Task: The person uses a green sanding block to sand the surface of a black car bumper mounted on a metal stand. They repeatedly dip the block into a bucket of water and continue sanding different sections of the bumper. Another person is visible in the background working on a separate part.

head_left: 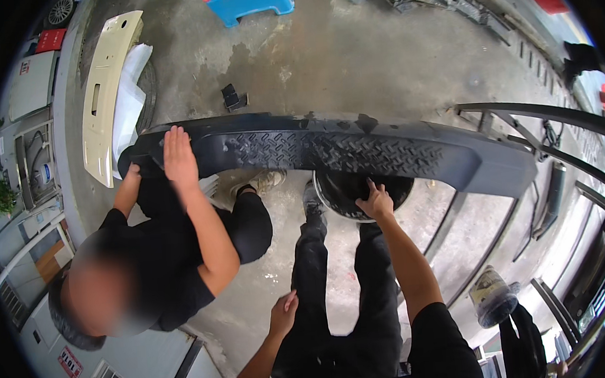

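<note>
A long dark grey plastic vehicle bumper (265, 150), with a raised tread pattern, lies crosswise in front of me. Under its near edge is a round dark tub (341, 190) with a pale rim, partly hidden by the bumper. Over that tub reaches my right hand (378, 202), thumb and index finger apart, the fingertips close to the bumper's lower edge. I see nothing held in it. Beside my left thigh, my left hand (282, 316) is loosely closed, with nothing showing in it. A co-worker's flat hand (179, 158) rests at the bumper's left end.
A person in black (154, 260) crouches close on my left. Metal rack bars (450, 221) stand at right, near a bucket (492, 295). Beyond the bumper are a cream panel (100, 108), a small black object (231, 96) and a blue stool (249, 2).
</note>
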### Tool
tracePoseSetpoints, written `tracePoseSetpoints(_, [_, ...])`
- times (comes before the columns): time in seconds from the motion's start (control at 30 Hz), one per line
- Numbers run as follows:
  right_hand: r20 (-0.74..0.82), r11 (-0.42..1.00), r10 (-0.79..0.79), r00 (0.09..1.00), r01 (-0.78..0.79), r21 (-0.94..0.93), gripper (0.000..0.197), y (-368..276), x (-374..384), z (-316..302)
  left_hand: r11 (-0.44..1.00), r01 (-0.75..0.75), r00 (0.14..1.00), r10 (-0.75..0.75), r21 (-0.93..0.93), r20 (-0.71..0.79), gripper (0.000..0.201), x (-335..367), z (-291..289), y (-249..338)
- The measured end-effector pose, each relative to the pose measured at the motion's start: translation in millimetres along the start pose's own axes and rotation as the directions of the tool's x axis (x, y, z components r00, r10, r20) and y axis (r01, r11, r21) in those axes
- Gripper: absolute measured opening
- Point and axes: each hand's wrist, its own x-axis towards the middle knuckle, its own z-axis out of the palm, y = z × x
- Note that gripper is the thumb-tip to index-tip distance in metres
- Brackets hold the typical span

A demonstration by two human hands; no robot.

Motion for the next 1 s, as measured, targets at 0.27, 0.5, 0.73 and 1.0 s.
tracePoseSetpoints(0.27, [0.249,0.763,-0.149,0.957,0.272,-0.587,0.065,63,156,147,0.957,0.289,0.957,-0.289,-0.021,-0.003,0.039,-9,14,-76])
tracePoseSetpoints(0.5, [0.194,0.909,-0.151,0.969,0.213,-0.357,0.079,74,201,150,0.943,0.303,0.953,-0.296,-0.134,0.067,0.042,-11,45,-70])
tracePoseSetpoints(0.73, [0.185,0.990,0.021,0.982,-0.047,0.134,0.103,28,45,48,0.961,0.186,0.981,-0.170,-0.203,0.093,0.042,-7,25,-18])
tracePoseSetpoints(1.0, [-0.111,0.979,0.020,0.994,0.003,0.202,0.102,39,-196,-49,0.954,-0.252,0.902,0.292,-0.163,0.317,0.035,28,-2,129])
